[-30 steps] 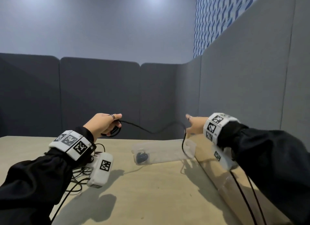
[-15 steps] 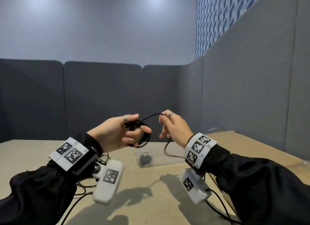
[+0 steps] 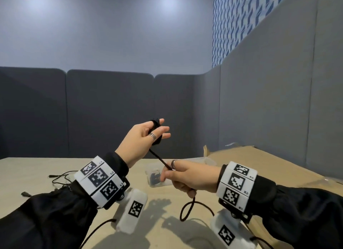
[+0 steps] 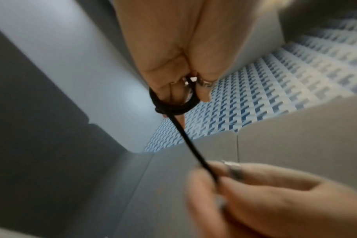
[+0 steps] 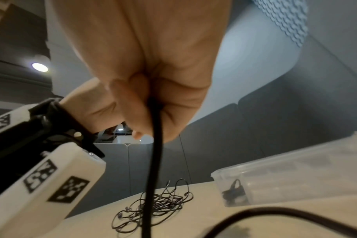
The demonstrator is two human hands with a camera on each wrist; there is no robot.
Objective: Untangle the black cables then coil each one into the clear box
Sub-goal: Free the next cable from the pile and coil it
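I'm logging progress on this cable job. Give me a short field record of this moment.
left hand: raised, cable looped round its fingers
right hand: grips the same cable lower down, the stretch between the hands taut
clear box: on the table, a dark coil inside
tangle of cables: on the table, not yet sorted

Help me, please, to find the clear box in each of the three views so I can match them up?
Head: clear box at centre, on the table behind the right hand.
Left wrist: not in it.
Right wrist: lower right, a coiled cable inside.
Shared landmark: the black cable that the right hand grips.
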